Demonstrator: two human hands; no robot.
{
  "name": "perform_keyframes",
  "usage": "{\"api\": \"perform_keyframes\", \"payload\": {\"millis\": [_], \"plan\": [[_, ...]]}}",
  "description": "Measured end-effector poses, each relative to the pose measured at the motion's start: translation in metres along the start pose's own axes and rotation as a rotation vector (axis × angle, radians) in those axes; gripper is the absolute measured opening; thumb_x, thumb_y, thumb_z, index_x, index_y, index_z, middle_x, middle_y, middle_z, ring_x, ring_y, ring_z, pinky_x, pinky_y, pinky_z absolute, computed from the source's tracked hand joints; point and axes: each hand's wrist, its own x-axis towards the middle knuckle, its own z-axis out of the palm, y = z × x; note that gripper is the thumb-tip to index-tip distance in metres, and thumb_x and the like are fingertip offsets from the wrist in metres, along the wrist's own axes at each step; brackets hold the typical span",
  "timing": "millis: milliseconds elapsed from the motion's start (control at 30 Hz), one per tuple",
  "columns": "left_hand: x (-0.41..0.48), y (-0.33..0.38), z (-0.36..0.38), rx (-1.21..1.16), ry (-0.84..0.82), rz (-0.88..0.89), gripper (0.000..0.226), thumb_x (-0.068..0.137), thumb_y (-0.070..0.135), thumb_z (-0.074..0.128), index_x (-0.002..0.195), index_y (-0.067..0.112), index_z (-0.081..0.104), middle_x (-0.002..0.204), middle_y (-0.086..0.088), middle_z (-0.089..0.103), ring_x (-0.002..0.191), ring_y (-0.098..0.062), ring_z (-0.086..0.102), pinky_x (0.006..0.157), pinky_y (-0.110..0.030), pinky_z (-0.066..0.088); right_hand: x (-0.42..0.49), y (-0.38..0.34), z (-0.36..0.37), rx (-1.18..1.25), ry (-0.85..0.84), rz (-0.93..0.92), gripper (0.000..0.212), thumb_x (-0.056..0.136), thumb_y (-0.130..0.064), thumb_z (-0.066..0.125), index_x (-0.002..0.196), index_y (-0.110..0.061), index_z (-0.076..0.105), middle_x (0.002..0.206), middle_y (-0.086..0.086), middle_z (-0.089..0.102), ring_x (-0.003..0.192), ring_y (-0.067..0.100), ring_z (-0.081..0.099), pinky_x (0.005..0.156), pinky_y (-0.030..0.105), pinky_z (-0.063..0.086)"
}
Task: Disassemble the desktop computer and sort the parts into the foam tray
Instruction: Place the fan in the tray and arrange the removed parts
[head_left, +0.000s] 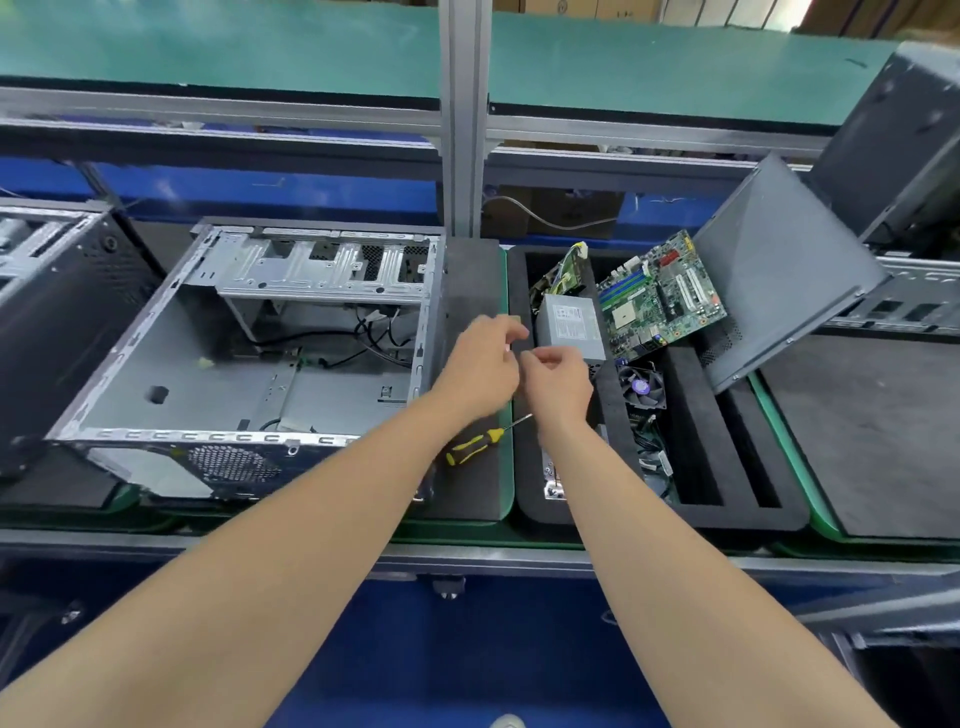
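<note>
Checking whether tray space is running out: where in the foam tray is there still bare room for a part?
Free: the two long slots at the foam tray's right side, below the leaning side panel. Crowded: the left and middle compartments, holding the power supply, motherboard and fan.

Worktop (519, 558), metal-edged. On it: green-rimmed dark mats (470, 291) carrying open computer case (249, 364), yellow-black screwdriver (480, 441); black foam tray (737, 512) alongside, right.
</note>
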Motion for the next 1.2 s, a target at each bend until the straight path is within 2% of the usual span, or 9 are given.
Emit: {"api": "perform_keyframes", "payload": {"millis": [167,300,500,633,733,800,933,1067,1200], "plan": [[0.012,-0.038,-0.103,-0.086,0.066,-0.062,0.033,0.092,0.002,0.052,0.100,0.028,0.070,0.095,0.010,0.072,0.086,-0.005,0.066,0.071,-0.017,0.047,-0.026,-0.070,0.045,-0.008,-0.148,-0.292,0.008,0.090,-0.023,0.073,0.096,-0.024,0.067,0.089,-0.003,0.073,0.088,0.019,0.072,0.086,0.045,0.060],[0.004,-0.099,-0.161,0.182,-0.174,-0.133,0.022,0.087,0.012,0.069,0.079,0.033,0.067,0.080,0.013,0.070,0.076,-0.011,0.066,0.060,-0.018,0.044,-0.051,-0.097,0.098,-0.188,-0.441,-0.338,0.016,0.086,-0.025,0.080,0.098,-0.019,0.071,0.092,-0.001,0.076,0.088,0.021,0.074,0.084,0.044,0.063],[-0.010,-0.175,-0.187,0.384,-0.654,-0.309,0.013,0.090,0.028,0.075,0.103,0.027,0.073,0.099,-0.001,0.070,0.080,-0.018,0.067,0.062,-0.026,0.056,-0.074,-0.093,0.157,-0.748,-1.055,-0.098,0.038,0.094,-0.029,0.080,0.126,-0.018,0.064,0.118,0.006,0.068,0.097,0.023,0.071,0.071,0.038,0.064],[-0.016,-0.198,-0.176,0.360,-1.003,-0.382,0.023,0.097,0.025,0.066,0.120,0.021,0.066,0.104,-0.002,0.067,0.091,-0.023,0.064,0.092,-0.041,0.058,-0.080,-0.080,0.178,-1.138,-1.325,-0.073,0.038,0.104,-0.029,0.064,0.140,-0.019,0.058,0.101,0.005,0.056,0.068,0.020,0.049,0.053,0.029,0.043],[-0.016,-0.206,-0.173,0.260,-1.105,-0.371,0.017,0.102,0.020,0.060,0.115,0.014,0.069,0.105,-0.007,0.070,0.088,-0.024,0.063,0.089,-0.042,0.057,-0.076,-0.070,0.183,-1.185,-1.385,-0.085,0.020,0.105,-0.015,0.056,0.118,-0.027,0.064,0.109,0.013,0.058,0.078,0.025,0.046,0.063,0.036,0.041],[-0.014,-0.209,-0.175,0.191,-1.158,-0.354,0.016,0.102,0.020,0.060,0.112,0.012,0.070,0.101,-0.007,0.072,0.082,-0.021,0.065,0.078,-0.036,0.058,-0.074,-0.067,0.183,-1.118,-1.400,-0.022,0.026,0.103,-0.008,0.056,0.102,-0.032,0.064,0.106,0.012,0.060,0.072,0.022,0.047,0.060,0.031,0.040],[-0.006,-0.213,-0.179,0.198,-1.190,-0.297,0.010,0.100,0.028,0.064,0.100,0.019,0.069,0.083,0.006,0.072,0.065,-0.008,0.065,0.056,-0.018,0.052,-0.070,-0.066,0.187,-1.072,-1.351,-0.097,0.014,0.103,-0.013,0.063,0.099,-0.026,0.069,0.094,0.001,0.064,0.072,0.015,0.054,0.061,0.028,0.048],[0.001,-0.222,-0.183,0.087,-1.157,-0.282,0.031,0.092,0.023,0.077,0.114,0.007,0.062,0.106,-0.010,0.067,0.090,-0.020,0.067,0.096,-0.040,0.059,-0.062,-0.066,0.181,-0.877,-1.076,-0.083,0.011,0.102,-0.013,0.064,0.100,-0.012,0.075,0.096,0.004,0.071,0.089,0.025,0.072,0.079,0.039,0.066],[0.004,-0.221,-0.180,0.185,-1.055,-0.147,0.021,0.092,0.020,0.077,0.108,0.011,0.067,0.102,-0.006,0.069,0.077,-0.012,0.070,0.077,-0.025,0.059,-0.064,-0.060,0.175,-0.855,-1.097,0.054,0.020,0.100,-0.027,0.072,0.115,-0.014,0.071,0.115,0.010,0.071,0.100,0.027,0.071,0.096,0.041,0.061]]}}
